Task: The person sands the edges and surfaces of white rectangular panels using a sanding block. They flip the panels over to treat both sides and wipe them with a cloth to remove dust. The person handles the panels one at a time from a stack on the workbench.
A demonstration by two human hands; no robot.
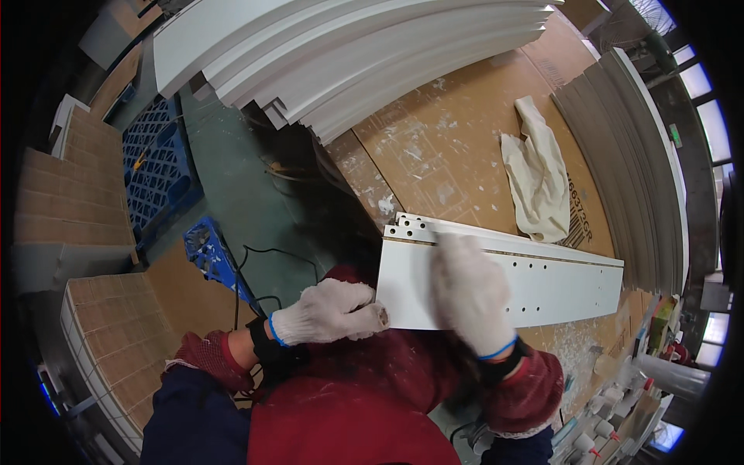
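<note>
A long white panel (558, 291) with several small dark holes lies on the cardboard-covered table, its left end near me. Behind it runs another narrow white panel (527, 246), close along its far edge. My left hand (329, 311), in a white knit glove, is closed at the near left corner of the front panel, fingertips at its edge. Over the panel's face, left of its middle, is my right hand (470, 293), gloved too and smeared by motion. Its fingers cannot be made out, nor whether it holds anything. A crumpled cream cloth (535, 174) lies beyond the panels.
Stacked white panels (372, 66) stand at the far side, and grey-edged panels (620, 155) at the right. Bottles (604, 428) and tools crowd the lower right. On the left are a blue plastic pallet (159, 159), a blue holder (213, 252), a black cable and stacked boards (116, 325).
</note>
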